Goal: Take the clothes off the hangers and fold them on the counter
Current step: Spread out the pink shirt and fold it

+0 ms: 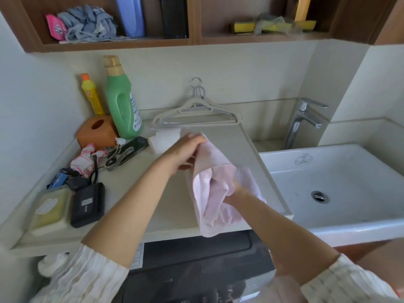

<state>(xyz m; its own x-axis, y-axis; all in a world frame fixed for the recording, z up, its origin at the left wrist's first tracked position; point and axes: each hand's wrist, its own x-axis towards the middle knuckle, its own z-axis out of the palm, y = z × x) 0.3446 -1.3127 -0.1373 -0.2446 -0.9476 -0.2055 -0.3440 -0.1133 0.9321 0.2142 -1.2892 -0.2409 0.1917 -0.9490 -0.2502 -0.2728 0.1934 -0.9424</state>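
Pale pink cloth [215,193] hangs over the counter [170,206] just left of the white sink [341,178]. The left hand [185,153] pinches its upper edge; the right hand [235,191] is buried in its folds, fingers curled into the fabric. Empty hangers [197,112] lean against the wall behind the sink's left edge.

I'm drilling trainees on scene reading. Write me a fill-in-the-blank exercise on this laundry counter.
1. Both hands, the left hand and the right hand, hold a ____ garment.
2. The bare hangers lean against the ____ behind the counter.
3. The tall green bottle stands beside a smaller ____ bottle.
4. Right of the counter is a white ____.

Missing: pink; wall; yellow; sink
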